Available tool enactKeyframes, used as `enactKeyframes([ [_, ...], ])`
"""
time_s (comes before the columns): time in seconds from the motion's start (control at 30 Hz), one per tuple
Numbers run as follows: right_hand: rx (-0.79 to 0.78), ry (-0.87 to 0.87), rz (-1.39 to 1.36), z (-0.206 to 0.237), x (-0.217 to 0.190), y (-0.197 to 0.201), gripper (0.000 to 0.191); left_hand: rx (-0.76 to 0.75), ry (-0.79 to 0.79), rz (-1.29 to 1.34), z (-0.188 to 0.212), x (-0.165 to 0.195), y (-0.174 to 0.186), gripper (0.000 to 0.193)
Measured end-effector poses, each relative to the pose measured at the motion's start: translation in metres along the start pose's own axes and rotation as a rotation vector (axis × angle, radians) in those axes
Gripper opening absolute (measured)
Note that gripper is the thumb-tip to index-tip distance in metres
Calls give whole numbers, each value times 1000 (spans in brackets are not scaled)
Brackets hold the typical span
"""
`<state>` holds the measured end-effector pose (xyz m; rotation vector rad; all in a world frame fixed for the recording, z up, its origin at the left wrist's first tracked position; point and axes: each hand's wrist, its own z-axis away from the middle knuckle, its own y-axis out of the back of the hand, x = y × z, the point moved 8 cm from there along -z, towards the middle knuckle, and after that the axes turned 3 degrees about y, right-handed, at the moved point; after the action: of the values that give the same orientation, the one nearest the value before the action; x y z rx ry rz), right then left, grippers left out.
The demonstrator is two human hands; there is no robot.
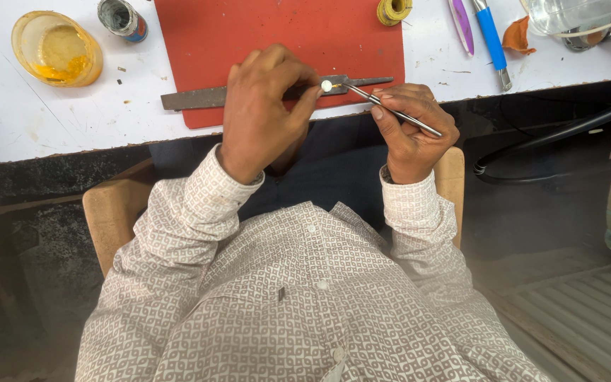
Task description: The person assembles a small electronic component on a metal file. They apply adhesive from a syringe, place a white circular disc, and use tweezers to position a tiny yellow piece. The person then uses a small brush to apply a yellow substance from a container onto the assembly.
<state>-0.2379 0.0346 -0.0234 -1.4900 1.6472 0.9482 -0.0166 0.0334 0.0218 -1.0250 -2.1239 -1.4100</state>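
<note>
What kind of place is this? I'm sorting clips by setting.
Probably a small craft or repair workbench: a red rectangular mat on a white tabletop, a long flat metal file, a yellow glass bowl.

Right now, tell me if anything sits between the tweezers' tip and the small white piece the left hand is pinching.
Nothing visible does. The tweezers in the right hand reach straight to the small white piece pinched by the left hand.
</note>
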Motion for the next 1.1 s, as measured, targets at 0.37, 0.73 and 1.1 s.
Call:
enactKeyframes([
  [0.37,-6,-8,-22,0,-2,-2,20,-218,253,127,-35,-23,-33,6],
  [0.73,-14,19,24,-1,-2,-3,20,-330,297,32,-44,-33,-50,13],
  [1.1,-14,13,16,-1,-2,-2,21,-394,302,9,-48,-37,-58,21],
])
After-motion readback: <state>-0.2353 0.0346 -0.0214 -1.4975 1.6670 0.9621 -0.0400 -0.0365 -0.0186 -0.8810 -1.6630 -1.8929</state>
